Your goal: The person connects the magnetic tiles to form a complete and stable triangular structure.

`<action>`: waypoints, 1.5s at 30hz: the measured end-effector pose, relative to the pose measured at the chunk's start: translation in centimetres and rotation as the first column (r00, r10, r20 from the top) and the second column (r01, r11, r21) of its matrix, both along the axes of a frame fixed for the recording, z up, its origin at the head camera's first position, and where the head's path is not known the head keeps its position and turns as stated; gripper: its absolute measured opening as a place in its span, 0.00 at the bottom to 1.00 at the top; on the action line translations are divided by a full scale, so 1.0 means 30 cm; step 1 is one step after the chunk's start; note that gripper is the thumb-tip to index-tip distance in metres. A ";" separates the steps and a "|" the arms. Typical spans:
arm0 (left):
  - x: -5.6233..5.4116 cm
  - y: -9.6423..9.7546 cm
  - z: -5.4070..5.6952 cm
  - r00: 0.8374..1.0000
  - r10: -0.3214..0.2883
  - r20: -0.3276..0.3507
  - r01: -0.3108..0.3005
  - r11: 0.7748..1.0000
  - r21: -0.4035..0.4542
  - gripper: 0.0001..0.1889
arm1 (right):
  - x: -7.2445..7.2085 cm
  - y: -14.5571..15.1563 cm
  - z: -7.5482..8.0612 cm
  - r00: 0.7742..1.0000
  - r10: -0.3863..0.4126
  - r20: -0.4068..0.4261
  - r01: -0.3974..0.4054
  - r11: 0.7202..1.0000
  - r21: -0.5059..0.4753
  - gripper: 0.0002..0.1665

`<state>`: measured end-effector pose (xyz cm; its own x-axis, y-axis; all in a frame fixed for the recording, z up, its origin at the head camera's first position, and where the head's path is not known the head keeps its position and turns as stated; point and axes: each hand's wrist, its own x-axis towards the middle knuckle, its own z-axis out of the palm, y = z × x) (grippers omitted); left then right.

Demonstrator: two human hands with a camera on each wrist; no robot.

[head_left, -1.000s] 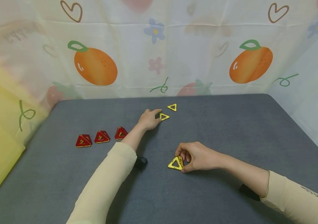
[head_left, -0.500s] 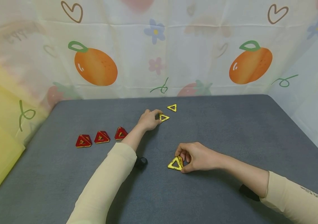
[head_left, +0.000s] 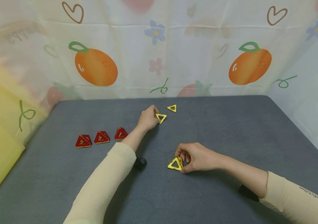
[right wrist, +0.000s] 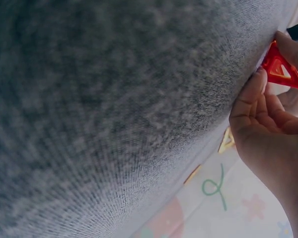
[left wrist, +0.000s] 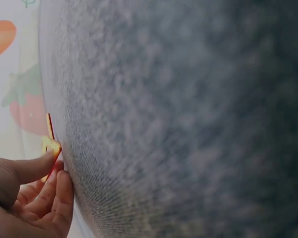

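In the head view my left hand (head_left: 148,118) pinches a yellow triangular magnetic tile (head_left: 161,118) at the far middle of the table. The left wrist view shows the thumb on this tile (left wrist: 51,145), which is tilted, with fingers behind it. Nearer, my right hand (head_left: 199,157) holds a small upright piece of joined triangular tiles (head_left: 175,164) between thumb and fingers. Its front face is yellow; a red triangular face (right wrist: 282,71) shows in the right wrist view. Another yellow triangular tile (head_left: 172,108) lies flat just beyond the left hand.
Three red pyramids of triangular tiles, the left one (head_left: 83,141), the middle one (head_left: 102,137) and the right one (head_left: 121,133), stand in a row on the grey table (head_left: 231,124). The left forearm passes close beside the right one. A fruit-patterned curtain (head_left: 136,56) hangs behind the table.
My left fingers have closed on the yellow tile, which has shifted slightly left and tilted. The right hand and its joined tiles stay in place.
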<state>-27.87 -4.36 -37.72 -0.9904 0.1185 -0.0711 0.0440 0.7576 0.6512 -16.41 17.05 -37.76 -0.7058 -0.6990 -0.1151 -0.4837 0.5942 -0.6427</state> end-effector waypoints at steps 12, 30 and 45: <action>0.045 0.007 0.051 0.994 -0.104 -0.037 0.108 0.986 0.124 0.12 | 0.001 -0.001 0.000 1.000 0.002 0.012 -0.002 1.000 0.002 0.21; 0.179 -0.021 0.112 0.968 -0.250 -0.024 0.250 0.951 0.183 0.09 | -0.001 0.000 -0.006 1.000 -0.004 0.025 0.004 1.000 -0.003 0.21; 0.324 -0.005 0.076 0.884 -0.466 0.023 0.463 0.882 0.088 0.04 | -0.004 0.005 -0.008 1.000 0.003 0.020 -0.003 1.000 0.000 0.22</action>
<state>-18.15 -4.51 -35.44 -0.8167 0.5711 -0.0829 0.3495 0.6039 0.7164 -16.54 17.21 -37.98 -0.7014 -0.7009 -0.1292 -0.4726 0.5931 -0.6518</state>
